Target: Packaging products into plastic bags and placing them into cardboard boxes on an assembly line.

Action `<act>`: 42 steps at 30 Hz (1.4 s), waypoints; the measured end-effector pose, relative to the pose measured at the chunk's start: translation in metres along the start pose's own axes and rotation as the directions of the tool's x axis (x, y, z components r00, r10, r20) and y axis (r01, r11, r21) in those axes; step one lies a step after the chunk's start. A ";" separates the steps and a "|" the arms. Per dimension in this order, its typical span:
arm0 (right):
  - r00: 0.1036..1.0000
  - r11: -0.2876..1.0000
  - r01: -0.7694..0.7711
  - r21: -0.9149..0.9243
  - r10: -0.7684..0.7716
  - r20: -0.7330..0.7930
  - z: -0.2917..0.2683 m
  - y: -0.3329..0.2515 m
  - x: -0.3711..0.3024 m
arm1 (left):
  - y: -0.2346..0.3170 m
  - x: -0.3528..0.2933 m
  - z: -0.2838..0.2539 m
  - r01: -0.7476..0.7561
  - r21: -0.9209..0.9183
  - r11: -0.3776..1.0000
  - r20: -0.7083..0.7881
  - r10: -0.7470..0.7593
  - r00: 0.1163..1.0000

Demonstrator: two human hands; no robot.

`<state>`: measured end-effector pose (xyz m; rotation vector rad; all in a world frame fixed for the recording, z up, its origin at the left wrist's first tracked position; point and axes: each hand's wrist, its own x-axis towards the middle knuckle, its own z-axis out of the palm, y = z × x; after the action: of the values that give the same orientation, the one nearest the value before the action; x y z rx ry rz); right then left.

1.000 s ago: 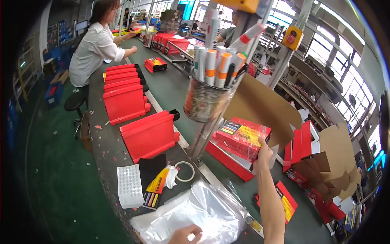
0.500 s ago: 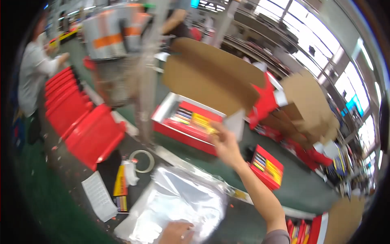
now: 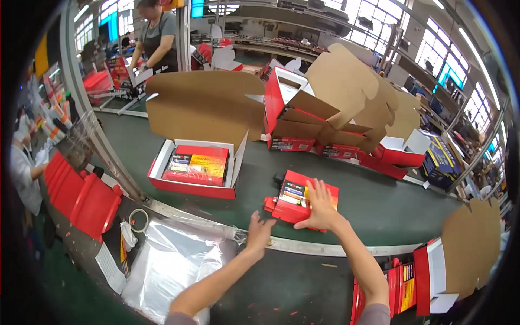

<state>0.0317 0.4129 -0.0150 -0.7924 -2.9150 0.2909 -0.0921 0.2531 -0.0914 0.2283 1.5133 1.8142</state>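
My right hand [image 3: 323,209] is open, its fingers spread on top of a red case [image 3: 294,196] with a black, white and yellow label. This case lies on the dark green belt, with a black part at its far left corner and a red part at its near left. My left hand [image 3: 259,234] is open and empty at the metal edge, just short of the case. To the left, an open red and white carton [image 3: 234,192] holds a similar case in clear wrap [image 3: 196,165]. A stack of clear plastic bags [image 3: 172,265] lies below my left forearm.
Behind stand several open cartons with raised brown flaps [image 3: 346,81]. Red plastic parts [image 3: 89,206], a tape roll [image 3: 138,220] and a printed sheet [image 3: 110,268] lie left. Another open carton [image 3: 431,271] with red cases sits lower right. A co-worker [image 3: 157,40] stands across the belt.
My view has turned. My right hand has left the case in the carton and come to the loose case. My left hand has risen off the plastic bags toward that case.
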 end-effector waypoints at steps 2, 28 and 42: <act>0.974 0.997 -0.025 -0.078 0.041 0.221 0.015 0.025 0.033 | -0.036 0.034 0.037 -0.055 -0.110 0.992 -0.071 0.047 0.996; 0.841 0.932 -0.352 0.081 0.353 -0.410 -0.171 0.025 -0.313 | 0.034 -0.235 -0.015 -0.140 0.411 0.901 0.547 -0.121 0.828; 0.519 0.635 -0.719 0.283 0.761 -0.390 -0.153 0.078 -0.494 | -0.049 -0.275 0.005 -0.395 0.281 0.875 0.780 0.032 0.625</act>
<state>0.5170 0.2505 0.0921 -1.7835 -1.9227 0.2263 0.1246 0.0828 -0.0473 1.2914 1.2395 1.2250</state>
